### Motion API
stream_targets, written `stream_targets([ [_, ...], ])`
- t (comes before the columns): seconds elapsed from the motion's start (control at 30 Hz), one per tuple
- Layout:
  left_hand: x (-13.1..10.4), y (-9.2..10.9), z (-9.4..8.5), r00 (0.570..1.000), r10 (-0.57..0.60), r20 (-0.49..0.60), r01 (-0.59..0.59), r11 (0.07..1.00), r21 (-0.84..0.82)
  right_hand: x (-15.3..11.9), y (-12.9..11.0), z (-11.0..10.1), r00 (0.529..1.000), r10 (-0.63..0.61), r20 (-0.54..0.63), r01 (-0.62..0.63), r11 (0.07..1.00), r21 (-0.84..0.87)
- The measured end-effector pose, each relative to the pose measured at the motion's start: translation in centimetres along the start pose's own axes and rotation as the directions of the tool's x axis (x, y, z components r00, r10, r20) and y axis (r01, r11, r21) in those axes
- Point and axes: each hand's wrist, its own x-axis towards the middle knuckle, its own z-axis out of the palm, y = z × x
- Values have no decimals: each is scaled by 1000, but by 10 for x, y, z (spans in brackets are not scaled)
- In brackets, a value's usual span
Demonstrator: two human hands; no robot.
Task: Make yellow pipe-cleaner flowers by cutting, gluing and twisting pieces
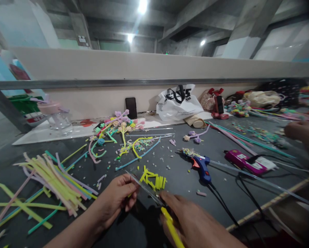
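Observation:
My right hand (188, 217) grips a pair of scissors with yellow handles (172, 229). Their blades (145, 187) are close together and point up and left, past the fingertips of my left hand (120, 193). That hand is closed in a pinch, and a sliver of yellow pipe cleaner (129, 195) shows under its fingers; the rest of the piece is hidden. Just beyond the blades lies a small group of short yellow pipe cleaner pieces (159, 182).
Long pastel pipe cleaners (58, 179) are piled at left. Fuzzy flowers (122, 125) lie further back among scraps. A blue glue gun (203, 167), its cord and a purple power strip (243, 162) are at right. Another person's hand (303, 132) is at the right edge.

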Motion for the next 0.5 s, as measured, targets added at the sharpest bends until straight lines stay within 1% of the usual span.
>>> stream_targets([
  [0.07,0,0,0,1000,0,-4,0,1000,-3,-1,-2,-1,1000,-2,-13,2,1000,-3],
  [0.27,0,0,0,1000,-17,10,17,1000,9,-2,-4,-3,1000,6,-3,-6,1000,-12],
  [0.4,0,-2,0,999,-46,2,46,998,31,-3,-5,-5,999,29,41,-29,1000,0],
  [0.5,-1,-1,0,999,-37,24,36,999,34,-3,-1,-3,998,41,49,-42,999,20],
])
